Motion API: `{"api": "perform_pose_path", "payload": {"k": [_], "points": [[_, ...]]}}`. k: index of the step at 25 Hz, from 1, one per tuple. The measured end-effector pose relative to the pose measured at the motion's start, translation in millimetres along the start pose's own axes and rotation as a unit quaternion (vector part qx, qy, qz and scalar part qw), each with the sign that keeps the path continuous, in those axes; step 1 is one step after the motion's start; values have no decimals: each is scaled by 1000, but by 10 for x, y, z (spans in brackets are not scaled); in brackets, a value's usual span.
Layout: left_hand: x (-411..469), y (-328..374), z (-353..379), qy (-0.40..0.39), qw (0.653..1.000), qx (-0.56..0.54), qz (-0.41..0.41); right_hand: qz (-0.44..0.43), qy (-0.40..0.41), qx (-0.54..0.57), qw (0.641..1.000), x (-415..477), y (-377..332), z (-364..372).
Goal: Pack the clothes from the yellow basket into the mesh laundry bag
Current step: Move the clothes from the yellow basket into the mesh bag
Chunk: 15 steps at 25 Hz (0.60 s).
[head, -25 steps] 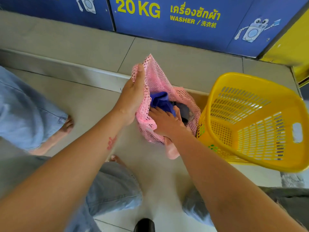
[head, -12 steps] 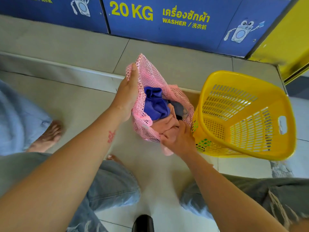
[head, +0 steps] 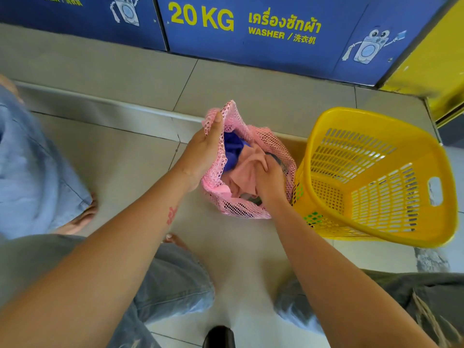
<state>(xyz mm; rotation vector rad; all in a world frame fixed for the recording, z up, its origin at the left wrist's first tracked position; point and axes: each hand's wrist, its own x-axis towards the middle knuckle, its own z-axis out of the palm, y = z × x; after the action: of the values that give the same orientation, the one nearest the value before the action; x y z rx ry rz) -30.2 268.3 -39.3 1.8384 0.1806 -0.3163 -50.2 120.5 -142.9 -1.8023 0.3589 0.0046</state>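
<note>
Since half a second ago the right hand [head: 270, 180] has gone from the bag's near edge into its mouth, pressing the peach-pink cloth garment [head: 247, 169] down. At left, the left hand [head: 204, 153] pinches the rim of the pink mesh laundry bag [head: 234, 204], holding it open. A blue garment [head: 232, 153] lies just inside that grip. Right of the fist, touching the bag, leans the yellow slotted plastic basket [head: 324, 126].

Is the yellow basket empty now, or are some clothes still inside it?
Empty, as far as visible: the yellow basket shows only bare slatted walls and floor, no clothes inside.
</note>
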Motion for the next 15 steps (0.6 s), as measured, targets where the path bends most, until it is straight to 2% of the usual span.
{"api": "perform_pose_path", "payload": {"k": [1, 3, 4, 6, 7, 8, 12, 15], "points": [[-4, 2, 11, -10, 1000, 11, 4, -31, -8, -24, 999, 65, -59, 94], [16, 4, 19, -22, 1000, 7, 3, -75, -65, -158, 982, 120, -133, 284], [41, 7, 6, -24, 1000, 3, 1, -93, -125, -265, 952, 124, -137, 356], [90, 43, -43, -27, 1000, -9, -2, -130, -230, -471, 842, 136, -53, 429], [104, 77, -71, -25, 999, -22, -3, -128, -243, -520, 809, 145, 31, 431], [113, 116, -98, -20, 999, -39, -4, -106, -242, -546, 795, 169, 87, 419], [125, 248, -162, -24, 995, -90, 20, -7, -227, -576, 785, 371, 178, 317], [102, 232, -99, -42, 997, -69, 20, -8, -228, -555, 800, 410, 132, 248]]}}
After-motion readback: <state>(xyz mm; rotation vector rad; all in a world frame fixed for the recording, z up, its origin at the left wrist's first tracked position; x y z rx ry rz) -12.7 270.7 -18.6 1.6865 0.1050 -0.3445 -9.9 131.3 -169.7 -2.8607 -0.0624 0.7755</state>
